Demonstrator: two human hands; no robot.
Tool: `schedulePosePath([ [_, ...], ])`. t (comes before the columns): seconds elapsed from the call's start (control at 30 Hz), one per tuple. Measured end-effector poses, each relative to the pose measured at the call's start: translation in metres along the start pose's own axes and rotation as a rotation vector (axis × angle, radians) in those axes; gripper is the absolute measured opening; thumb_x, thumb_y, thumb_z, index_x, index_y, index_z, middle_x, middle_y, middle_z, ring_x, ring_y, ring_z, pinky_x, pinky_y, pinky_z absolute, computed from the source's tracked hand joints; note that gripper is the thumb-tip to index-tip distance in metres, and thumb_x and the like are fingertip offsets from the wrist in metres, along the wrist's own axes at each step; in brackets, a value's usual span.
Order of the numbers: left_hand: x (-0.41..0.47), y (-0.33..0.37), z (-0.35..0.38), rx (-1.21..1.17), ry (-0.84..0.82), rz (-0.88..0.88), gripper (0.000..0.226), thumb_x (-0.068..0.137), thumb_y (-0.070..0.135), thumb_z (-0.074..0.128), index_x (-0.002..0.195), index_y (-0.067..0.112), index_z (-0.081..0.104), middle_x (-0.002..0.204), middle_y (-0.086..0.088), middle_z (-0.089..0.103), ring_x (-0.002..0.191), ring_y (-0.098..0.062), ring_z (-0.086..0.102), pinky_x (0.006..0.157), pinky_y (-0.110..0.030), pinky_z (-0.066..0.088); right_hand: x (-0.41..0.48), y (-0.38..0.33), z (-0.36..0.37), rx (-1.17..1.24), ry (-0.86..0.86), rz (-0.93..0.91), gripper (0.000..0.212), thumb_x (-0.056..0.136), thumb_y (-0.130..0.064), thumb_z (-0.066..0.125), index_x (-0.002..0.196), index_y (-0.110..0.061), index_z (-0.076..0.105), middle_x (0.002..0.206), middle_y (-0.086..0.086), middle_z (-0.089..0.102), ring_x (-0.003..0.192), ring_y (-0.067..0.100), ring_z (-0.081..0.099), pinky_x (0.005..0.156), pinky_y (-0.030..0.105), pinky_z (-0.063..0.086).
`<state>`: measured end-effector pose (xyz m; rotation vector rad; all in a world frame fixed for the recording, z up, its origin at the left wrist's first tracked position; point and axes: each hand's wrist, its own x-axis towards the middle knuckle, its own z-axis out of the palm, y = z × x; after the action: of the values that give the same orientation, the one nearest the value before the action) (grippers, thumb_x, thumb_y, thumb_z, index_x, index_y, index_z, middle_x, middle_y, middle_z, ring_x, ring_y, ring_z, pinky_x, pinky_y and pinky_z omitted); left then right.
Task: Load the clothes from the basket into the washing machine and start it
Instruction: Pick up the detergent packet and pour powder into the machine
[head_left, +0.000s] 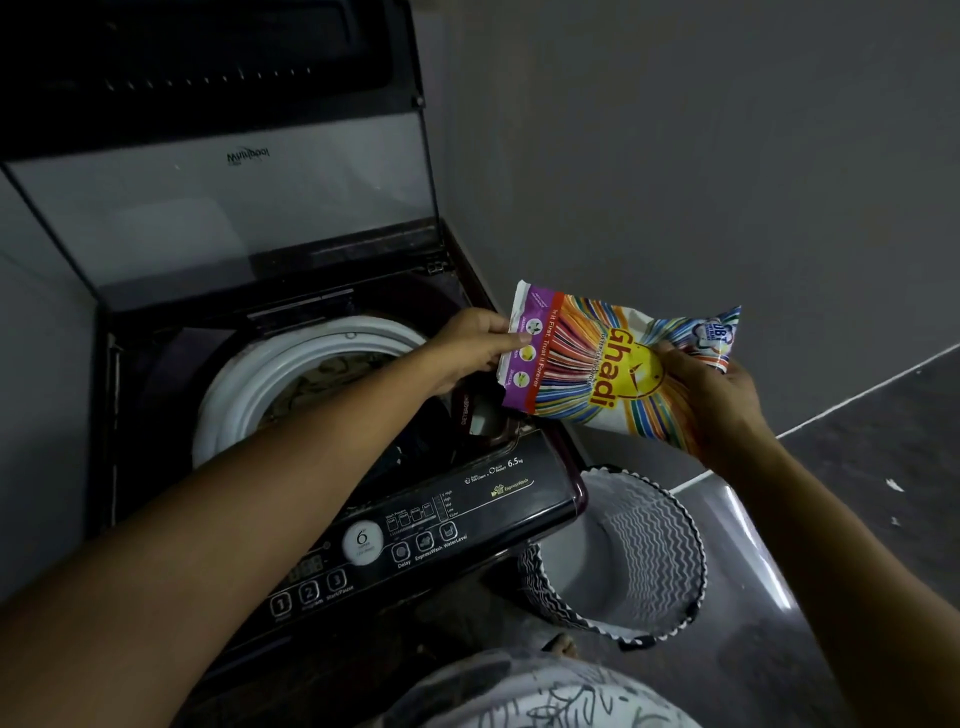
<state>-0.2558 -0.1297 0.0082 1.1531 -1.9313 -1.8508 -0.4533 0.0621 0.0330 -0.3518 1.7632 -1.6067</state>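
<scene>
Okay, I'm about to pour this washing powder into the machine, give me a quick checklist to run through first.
1. Dark glass washer lid raised: ok.
2. Clothes inside the white-rimmed drum: ok, fabric shows in it.
3. Zigzag-patterned black-and-white laundry basket emptied: ok, nothing shows inside.
4. Colourful plastic Ghadi detergent packet held securely: ok, left hand pinches one end, right hand grips the other.
5. Packet torn open: cannot tell.
6. Black control panel powered: cannot tell, its display looks dark.
</scene>
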Motion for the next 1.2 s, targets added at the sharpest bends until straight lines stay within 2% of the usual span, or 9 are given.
schedulePosePath([
  [0.1, 0.000, -0.001, -0.001, -0.003, 0.002, -0.001, 0.013, 0.093, 0.028, 0.068, 0.102, 0.020, 0.070, 0.091, 0.007, 0.076, 0.085, -0.005, 0.070, 0.073, -0.024, 0.050, 0.002, 0.000, 0.000, -0.022, -0.006, 0.009, 0.029, 0.087, -0.027, 0.077, 0.112, -0.016, 0.067, 0.106, 0.012, 0.076, 0.094, 0.035, 0.075, 0.085, 0.055, 0.059],
  [0.23, 0.000, -0.002, -0.002, -0.005, 0.007, -0.004, 0.015, 0.093, 0.028, 0.068, 0.104, 0.018, 0.070, 0.090, 0.007, 0.075, 0.082, -0.002, 0.070, 0.069, -0.021, 0.049, 0.001, -0.001, 0.002, -0.046, -0.001, 0.006, 0.031, 0.087, -0.028, 0.077, 0.113, -0.016, 0.067, 0.104, 0.010, 0.077, 0.092, 0.033, 0.075, 0.082, 0.052, 0.061],
  [0.33, 0.000, -0.002, -0.002, -0.004, 0.008, -0.005, 0.014, 0.092, 0.029, 0.068, 0.102, 0.020, 0.070, 0.091, 0.007, 0.075, 0.087, -0.006, 0.069, 0.074, -0.025, 0.050, 0.000, -0.005, 0.003, -0.060, 0.002, -0.004, 0.035, 0.088, -0.027, 0.076, 0.119, -0.013, 0.064, 0.104, 0.009, 0.077, 0.089, 0.031, 0.076, 0.075, 0.046, 0.063],
  [0.43, 0.000, -0.001, -0.002, 0.002, 0.003, -0.002, 0.011, 0.092, 0.030, 0.068, 0.099, 0.022, 0.070, 0.091, 0.008, 0.074, 0.089, -0.007, 0.068, 0.077, -0.026, 0.051, -0.002, -0.008, 0.004, -0.067, 0.005, -0.015, 0.030, 0.089, -0.026, 0.075, 0.115, -0.014, 0.066, 0.101, 0.008, 0.077, 0.085, 0.028, 0.077, 0.067, 0.040, 0.063],
  [0.57, 0.002, -0.003, -0.003, 0.005, 0.000, 0.001, 0.016, 0.092, 0.031, 0.068, 0.104, 0.019, 0.070, 0.095, 0.005, 0.075, 0.092, -0.010, 0.069, 0.086, -0.031, 0.052, -0.004, -0.010, 0.005, -0.073, 0.013, -0.021, 0.028, 0.089, -0.025, 0.076, 0.113, -0.014, 0.067, 0.100, 0.008, 0.078, 0.085, 0.028, 0.077, 0.068, 0.041, 0.064],
  [0.73, 0.002, -0.004, -0.004, 0.005, -0.010, -0.001, 0.020, 0.093, 0.031, 0.068, 0.108, 0.018, 0.070, 0.097, 0.003, 0.076, 0.094, -0.012, 0.070, 0.087, -0.033, 0.053, -0.004, -0.011, 0.007, -0.078, 0.020, -0.041, 0.023, 0.088, -0.024, 0.076, 0.108, -0.016, 0.068, 0.095, 0.005, 0.078, 0.081, 0.026, 0.077, 0.064, 0.037, 0.063],
  [1.0, 0.001, -0.004, -0.005, 0.000, -0.009, -0.004, 0.010, 0.093, 0.030, 0.067, 0.099, 0.022, 0.069, 0.090, 0.007, 0.075, 0.088, -0.009, 0.069, 0.086, -0.031, 0.053, -0.003, -0.011, 0.009, -0.077, 0.026, -0.029, 0.036, 0.087, -0.027, 0.077, 0.119, -0.012, 0.066, 0.103, 0.010, 0.077, 0.086, 0.030, 0.076, 0.071, 0.044, 0.063],
  [1.13, 0.001, -0.003, -0.006, 0.002, -0.002, 0.006, 0.008, 0.093, 0.030, 0.067, 0.097, 0.023, 0.068, 0.090, 0.008, 0.074, 0.089, -0.009, 0.069, 0.086, -0.032, 0.053, -0.003, -0.012, 0.010, -0.061, 0.022, -0.018, 0.028, 0.089, -0.025, 0.075, 0.113, -0.015, 0.066, 0.102, 0.009, 0.077, 0.085, 0.029, 0.076, 0.068, 0.042, 0.063],
  [1.2, 0.001, -0.002, -0.006, -0.001, -0.002, 0.010, 0.006, 0.094, 0.029, 0.067, 0.096, 0.024, 0.068, 0.088, 0.009, 0.074, 0.085, -0.006, 0.068, 0.081, -0.028, 0.053, -0.003, -0.013, 0.011, -0.057, 0.010, -0.021, 0.021, 0.089, -0.025, 0.074, 0.108, -0.018, 0.067, 0.102, 0.009, 0.077, 0.086, 0.030, 0.076, 0.072, 0.044, 0.063],
])
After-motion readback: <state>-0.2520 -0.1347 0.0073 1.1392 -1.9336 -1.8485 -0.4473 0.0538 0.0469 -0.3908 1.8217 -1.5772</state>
